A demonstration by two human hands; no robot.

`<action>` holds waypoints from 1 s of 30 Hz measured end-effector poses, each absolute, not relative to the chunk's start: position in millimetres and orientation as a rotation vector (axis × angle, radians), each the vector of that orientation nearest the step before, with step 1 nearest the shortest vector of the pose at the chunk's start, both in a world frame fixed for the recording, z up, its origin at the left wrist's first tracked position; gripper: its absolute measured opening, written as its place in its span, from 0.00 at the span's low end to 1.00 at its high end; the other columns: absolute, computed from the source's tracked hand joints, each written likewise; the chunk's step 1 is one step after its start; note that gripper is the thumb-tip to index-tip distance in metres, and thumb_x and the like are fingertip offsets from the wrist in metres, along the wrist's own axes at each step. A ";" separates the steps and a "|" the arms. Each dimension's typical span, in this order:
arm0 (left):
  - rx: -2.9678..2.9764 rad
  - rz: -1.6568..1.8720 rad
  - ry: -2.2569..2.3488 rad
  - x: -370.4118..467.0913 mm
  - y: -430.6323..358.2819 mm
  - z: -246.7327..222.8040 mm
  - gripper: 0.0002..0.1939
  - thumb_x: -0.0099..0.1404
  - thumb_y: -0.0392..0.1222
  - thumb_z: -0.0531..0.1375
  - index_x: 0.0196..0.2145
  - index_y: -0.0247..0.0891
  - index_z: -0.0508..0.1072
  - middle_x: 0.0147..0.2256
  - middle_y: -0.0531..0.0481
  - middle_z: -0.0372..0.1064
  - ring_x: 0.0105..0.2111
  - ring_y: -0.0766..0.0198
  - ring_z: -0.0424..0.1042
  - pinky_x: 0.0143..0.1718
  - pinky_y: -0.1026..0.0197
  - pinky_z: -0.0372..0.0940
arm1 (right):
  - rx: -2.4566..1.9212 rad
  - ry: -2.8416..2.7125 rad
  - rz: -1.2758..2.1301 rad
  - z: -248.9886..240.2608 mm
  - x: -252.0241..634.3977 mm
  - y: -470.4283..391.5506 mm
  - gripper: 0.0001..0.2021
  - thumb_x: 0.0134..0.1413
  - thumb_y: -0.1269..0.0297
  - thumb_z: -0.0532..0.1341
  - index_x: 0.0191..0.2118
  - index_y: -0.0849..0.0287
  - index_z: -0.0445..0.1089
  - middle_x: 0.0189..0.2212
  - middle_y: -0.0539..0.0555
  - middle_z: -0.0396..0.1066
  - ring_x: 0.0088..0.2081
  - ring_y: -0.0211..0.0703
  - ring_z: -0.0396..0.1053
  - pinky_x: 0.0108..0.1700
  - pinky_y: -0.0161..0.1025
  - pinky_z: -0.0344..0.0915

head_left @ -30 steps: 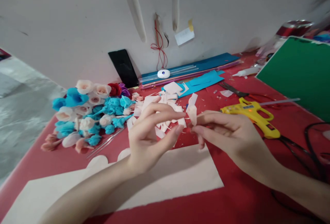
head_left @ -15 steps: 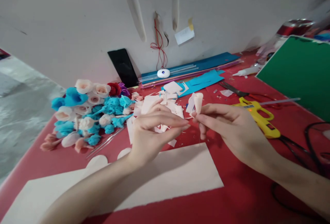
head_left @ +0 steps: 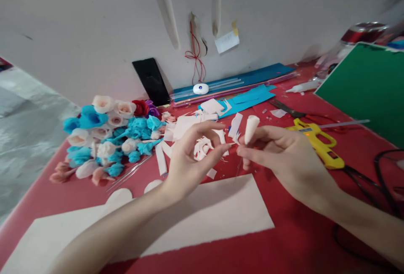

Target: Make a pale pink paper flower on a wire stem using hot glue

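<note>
My right hand (head_left: 277,152) pinches a small cream crepe-paper bud (head_left: 251,129), rolled into a cone with its wide end up. A thin stem seems to hang below the fingers, too blurred to be sure. Just left of it, my left hand (head_left: 192,160) is raised with thumb and forefinger apart in a curve, holding nothing that I can see. Its thumb tip is close to the right fingertips. Beneath both hands lies a long cream paper sheet (head_left: 233,206). Cream paper scraps (head_left: 203,147) are scattered behind the left hand.
Finished paper flowers (head_left: 118,139) are heaped at the left. At the right lie a yellow glue gun (head_left: 318,141) with a cable, scissors (head_left: 282,107) and a green board (head_left: 366,89). Blue paper (head_left: 249,99) and a dark phone-like slab (head_left: 151,82) are at the wall.
The left thumb and forefinger have spread apart from a pinch. The bud has tilted and shifted slightly right in my right hand.
</note>
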State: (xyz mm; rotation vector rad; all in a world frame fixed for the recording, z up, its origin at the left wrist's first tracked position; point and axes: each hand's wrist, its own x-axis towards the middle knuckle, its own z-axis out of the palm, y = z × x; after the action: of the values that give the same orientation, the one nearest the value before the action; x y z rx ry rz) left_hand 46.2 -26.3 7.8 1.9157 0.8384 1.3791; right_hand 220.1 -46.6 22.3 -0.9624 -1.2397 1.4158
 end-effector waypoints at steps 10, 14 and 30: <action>2.171 1.341 0.698 44.8 -28.7 13.2 0.05 0.56 0.33 0.64 0.32 0.40 0.78 0.27 0.52 0.71 0.30 0.67 0.68 0.41 0.58 0.62 | -0.865 -1.100 1.565 22.0 216.8 -48.7 0.21 0.42 0.81 0.65 0.40 0.55 0.60 0.22 0.40 0.68 0.23 0.30 0.69 0.28 0.28 0.71; 2.020 1.297 0.797 45.9 -27.1 11.2 0.02 0.56 0.35 0.64 0.27 0.39 0.75 0.27 0.53 0.72 0.30 0.67 0.69 0.48 0.55 0.60 | -0.915 -1.098 1.524 23.4 215.2 -48.6 0.20 0.41 0.81 0.65 0.39 0.56 0.60 0.20 0.40 0.68 0.21 0.30 0.69 0.26 0.25 0.69; 1.906 1.254 0.829 49.9 -30.6 9.1 0.02 0.54 0.35 0.65 0.29 0.38 0.78 0.28 0.51 0.73 0.29 0.68 0.70 0.33 0.65 0.66 | -1.096 -1.138 1.305 18.4 213.0 -47.9 0.20 0.36 0.73 0.69 0.34 0.55 0.59 0.20 0.43 0.69 0.21 0.34 0.69 0.24 0.29 0.68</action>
State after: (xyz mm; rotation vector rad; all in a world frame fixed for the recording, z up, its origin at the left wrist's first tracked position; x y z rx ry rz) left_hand 49.9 -30.6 9.1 1.9058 0.8294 1.2542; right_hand 213.0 -47.9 18.4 -1.0964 -1.1377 1.3047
